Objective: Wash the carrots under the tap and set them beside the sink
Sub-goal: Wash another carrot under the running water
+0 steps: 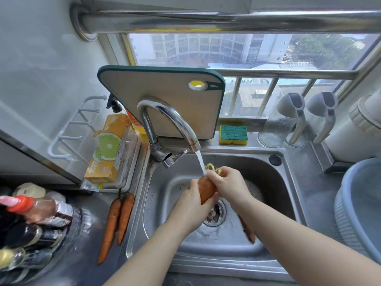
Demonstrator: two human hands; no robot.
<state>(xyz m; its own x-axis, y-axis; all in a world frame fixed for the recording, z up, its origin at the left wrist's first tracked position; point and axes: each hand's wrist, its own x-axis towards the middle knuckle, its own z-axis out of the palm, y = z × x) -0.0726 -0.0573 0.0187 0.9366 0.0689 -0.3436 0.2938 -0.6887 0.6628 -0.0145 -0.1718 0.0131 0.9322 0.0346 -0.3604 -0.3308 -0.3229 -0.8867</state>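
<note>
Washing step in hand. Both hands worked one carrot (206, 189) over the middle of the steel sink (288, 182), right under the water (201, 162) falling from the curved chrome tap (165, 118). Left hand (190, 205) had its grip closed round the carrot's lower end; right hand (229, 185) gripped the top, near the pale green stalk stubs. Stream struck the carrot's upper end.

Two long, tapering carrots (116, 221) lay side by side on the grey worktop (88, 263), just left of the sink, tips toward the near edge; probably done. Another carrot (248, 231) lay in the basin, right of the drain (215, 212), partly hidden by the right forearm.

Next, by my reckoning: finish rinsing, then carry this one left beside the pair. Wet skin looked slick, so a firm hold wanted.
</note>
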